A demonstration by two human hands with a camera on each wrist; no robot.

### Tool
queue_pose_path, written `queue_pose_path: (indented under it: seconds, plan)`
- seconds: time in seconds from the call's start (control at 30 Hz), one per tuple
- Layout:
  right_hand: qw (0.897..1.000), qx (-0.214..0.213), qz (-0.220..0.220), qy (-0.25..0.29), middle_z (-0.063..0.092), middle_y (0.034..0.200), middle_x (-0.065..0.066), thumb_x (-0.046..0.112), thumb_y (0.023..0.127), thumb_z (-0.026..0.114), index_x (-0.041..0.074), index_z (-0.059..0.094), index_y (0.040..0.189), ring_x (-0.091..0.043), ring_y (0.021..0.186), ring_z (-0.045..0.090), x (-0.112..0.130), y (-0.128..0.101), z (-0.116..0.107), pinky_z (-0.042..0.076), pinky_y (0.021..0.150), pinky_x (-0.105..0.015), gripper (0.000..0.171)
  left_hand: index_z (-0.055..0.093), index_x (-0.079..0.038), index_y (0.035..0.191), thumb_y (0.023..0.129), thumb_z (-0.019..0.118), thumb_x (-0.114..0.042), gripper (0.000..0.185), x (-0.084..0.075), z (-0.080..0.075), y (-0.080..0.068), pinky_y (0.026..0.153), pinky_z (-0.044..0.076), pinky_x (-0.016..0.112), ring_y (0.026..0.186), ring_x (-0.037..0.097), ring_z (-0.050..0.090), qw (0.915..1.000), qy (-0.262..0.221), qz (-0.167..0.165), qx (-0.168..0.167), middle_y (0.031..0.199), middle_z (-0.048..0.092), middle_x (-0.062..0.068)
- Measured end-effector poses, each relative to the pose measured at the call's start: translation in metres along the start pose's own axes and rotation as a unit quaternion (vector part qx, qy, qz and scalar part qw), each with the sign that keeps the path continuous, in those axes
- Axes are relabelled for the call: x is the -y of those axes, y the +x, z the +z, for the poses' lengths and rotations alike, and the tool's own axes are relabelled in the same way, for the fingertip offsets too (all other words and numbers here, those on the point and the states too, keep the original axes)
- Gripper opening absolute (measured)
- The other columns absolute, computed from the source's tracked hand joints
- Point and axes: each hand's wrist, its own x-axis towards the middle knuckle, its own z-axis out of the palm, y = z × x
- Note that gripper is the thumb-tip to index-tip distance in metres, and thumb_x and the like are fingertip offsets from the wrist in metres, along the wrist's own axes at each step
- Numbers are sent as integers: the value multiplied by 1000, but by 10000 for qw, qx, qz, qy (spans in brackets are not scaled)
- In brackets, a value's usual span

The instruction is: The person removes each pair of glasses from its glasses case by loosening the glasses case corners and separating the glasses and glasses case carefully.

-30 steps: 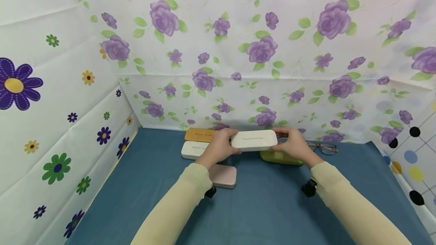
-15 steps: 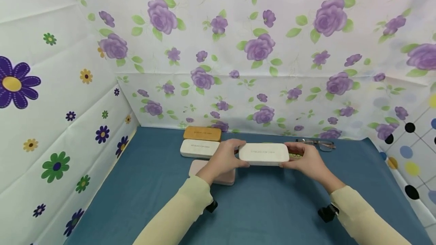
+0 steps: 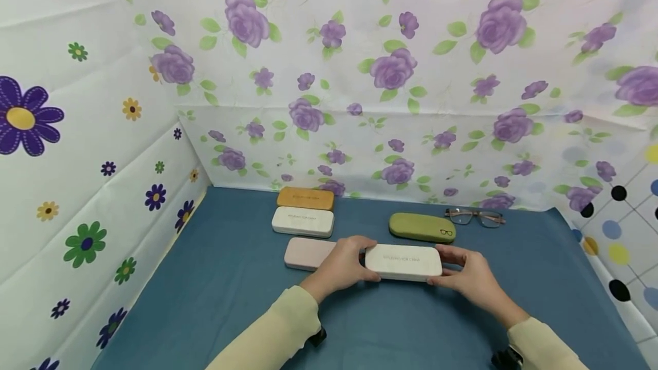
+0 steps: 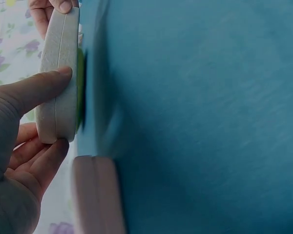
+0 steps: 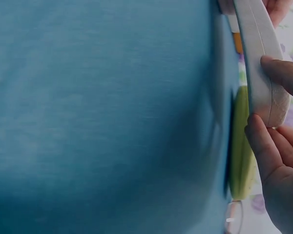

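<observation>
A white glasses case (image 3: 403, 261) with small lettering on its lid is held level between both hands, lid closed, close over the blue cloth. My left hand (image 3: 345, 267) grips its left end, and the thumb lies along the near side in the left wrist view. At the other end my right hand (image 3: 472, 278) pinches it, thumb on the near side and fingers around the far corner. Just left of my left hand, a pink glasses case (image 3: 307, 253) lies partly hidden behind that hand. Beyond the held case rests a green glasses case (image 3: 421, 227) with a small glasses drawing.
At the back left, a second white glasses case (image 3: 302, 221) lies in front of an orange glasses case (image 3: 305, 198). A pair of glasses (image 3: 475, 217) sits at the back right by the flowered wall sheet (image 3: 354, 147). Blue cloth (image 3: 216, 267) covers the table.
Both hands have brought the white glasses case toward the person and slightly right, lower in view. The green case and the glasses, partly covered before, now show fully.
</observation>
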Motion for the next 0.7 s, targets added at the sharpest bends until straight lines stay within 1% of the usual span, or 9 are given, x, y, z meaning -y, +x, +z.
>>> queue_pose_path:
  seconds: [0.1,0.23,0.37,0.57,0.7]
  plan:
    - [9999,38,105,47,58,127,-13,28,59,87,9,49,136,-32,115,57,-4,-4,3,55,79,-25,88,54,-17,132,68,84,-35,74,1,6,-4,87,50,24,112,7,55,10000,49,0,26,128,56,-6]
    - [9994,122,266,200,57,128,-15,25,58,88,7,50,134,-32,116,56,-6,-7,5,55,79,-25,87,55,-15,132,67,84,-35,74,0,11,-7,87,50,22,111,6,55,9998,169,42,15,127,57,-4]
    - [9993,111,325,136,57,128,-15,26,57,88,8,52,132,-31,115,57,-8,-10,3,55,79,-25,85,54,-12,132,68,84,-33,73,-4,16,-7,85,50,20,108,6,57,9994,330,101,42,125,59,-2]
    - [9997,90,199,-86,58,128,-12,29,58,88,11,55,129,-28,111,59,-13,-7,0,55,78,-24,80,54,-12,132,68,84,-30,72,-6,21,-2,82,50,19,104,4,57,9988,487,2,49,124,60,0]
    - [9998,20,132,-153,60,125,-10,27,59,88,12,56,128,-28,110,59,-16,-4,-2,55,79,-24,78,55,-13,131,67,85,-28,72,-8,23,5,80,50,19,101,3,56,9985,537,-82,81,123,60,-1]
